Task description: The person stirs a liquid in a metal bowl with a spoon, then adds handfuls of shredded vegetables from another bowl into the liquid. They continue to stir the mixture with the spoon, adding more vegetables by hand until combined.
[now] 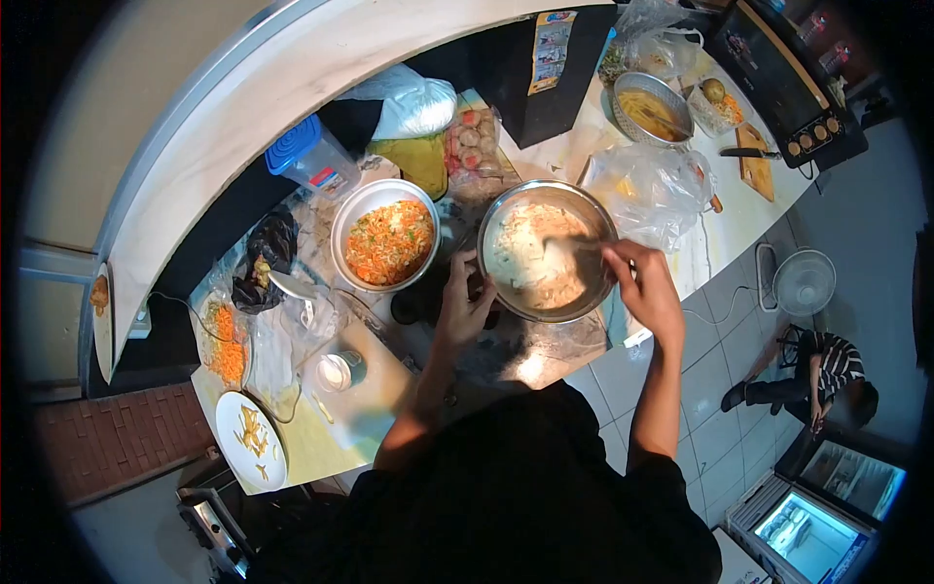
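Observation:
In front of me a metal bowl (493, 220) holds a pale, creamy mixture (530, 255) with orange and whitish bits in it. My left hand (465, 307) grips the bowl's near left side, thumb and fingers at the rim. In my right hand (644, 287), at the opposite rim, is the handle of a spoon (569, 242); its head dips into the mixture and is partly lost in shadow. Just left of the metal bowl stands a white bowl (340, 237) full of shredded orange and white vegetables with green bits (389, 243).
At left are a white plate (226, 428) with yellowish strips, a bag of shredded carrot (226, 346) and a small tub (341, 371). Plastic bags (652, 195), a colander (628, 83) and a knife (747, 153) lie to the right. A person (827, 375) sits beyond the counter.

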`<state>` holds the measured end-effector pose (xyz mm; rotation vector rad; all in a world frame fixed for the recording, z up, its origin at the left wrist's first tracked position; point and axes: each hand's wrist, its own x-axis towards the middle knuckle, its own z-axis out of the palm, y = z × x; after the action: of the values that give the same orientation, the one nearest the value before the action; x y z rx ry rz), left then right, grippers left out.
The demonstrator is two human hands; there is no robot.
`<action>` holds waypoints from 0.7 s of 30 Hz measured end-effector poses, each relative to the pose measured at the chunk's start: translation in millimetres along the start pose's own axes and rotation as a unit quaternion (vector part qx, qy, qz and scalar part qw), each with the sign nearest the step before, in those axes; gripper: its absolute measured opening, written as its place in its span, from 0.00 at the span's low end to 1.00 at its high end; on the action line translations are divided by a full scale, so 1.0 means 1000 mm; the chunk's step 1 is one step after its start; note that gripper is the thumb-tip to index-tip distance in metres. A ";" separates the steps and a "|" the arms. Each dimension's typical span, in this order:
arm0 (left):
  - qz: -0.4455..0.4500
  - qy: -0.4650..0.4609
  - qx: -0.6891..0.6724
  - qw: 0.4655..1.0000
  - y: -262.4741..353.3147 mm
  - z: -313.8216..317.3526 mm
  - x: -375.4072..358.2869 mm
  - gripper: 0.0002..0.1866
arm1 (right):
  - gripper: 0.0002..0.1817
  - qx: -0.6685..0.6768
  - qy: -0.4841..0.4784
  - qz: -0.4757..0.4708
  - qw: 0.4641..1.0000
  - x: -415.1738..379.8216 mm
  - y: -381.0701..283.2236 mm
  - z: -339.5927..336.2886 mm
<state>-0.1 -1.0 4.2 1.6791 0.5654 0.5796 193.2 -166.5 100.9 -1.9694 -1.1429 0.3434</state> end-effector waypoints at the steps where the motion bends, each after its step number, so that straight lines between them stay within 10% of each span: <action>1: 0.000 -0.004 0.000 1.000 -0.003 0.000 0.000 0.20 | 0.09 -0.021 0.028 -0.010 0.999 0.005 0.012 0.004; 4: -0.034 -0.016 -0.059 0.998 -0.006 0.000 0.000 0.20 | 0.09 -0.041 0.102 -0.038 0.993 0.022 0.025 0.034; 15: -0.018 -0.010 -0.073 0.997 -0.004 0.001 0.001 0.19 | 0.13 0.024 -0.136 0.017 0.990 -0.010 0.012 -0.003; 21: -0.040 -0.012 -0.104 0.994 -0.007 0.002 0.000 0.19 | 0.12 0.008 0.150 -0.008 0.989 0.014 0.042 0.021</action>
<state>0.6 -1.5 -3.4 1.4580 0.5335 0.5405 213.9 -155.3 58.0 -1.9187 -0.9577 0.0422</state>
